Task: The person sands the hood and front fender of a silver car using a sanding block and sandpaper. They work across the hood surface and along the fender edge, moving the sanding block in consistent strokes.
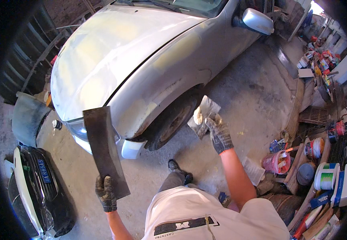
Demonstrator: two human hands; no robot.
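Observation:
My left hand [106,194], in a dark knit glove, is closed on the lower end of a long dark flat plate [103,148]. The plate stands out in front of the car's headlight [77,130], as seen from above. Farther right, my right hand [220,136], gloved in grey, grips a thin flat putty spreader [210,106] with a pale yellow lump of putty [198,116] on it. Both tools are apart from each other. A silver car [141,76] fills the upper middle, with pale yellow patches on its hood [101,52] and fender [178,52].
The front wheel [172,122] and a loose bumper corner [133,149] lie ahead. A detached bumper [41,196] rests at left. A pink bucket [275,162], white tubs [326,177] and piled clutter line the right side.

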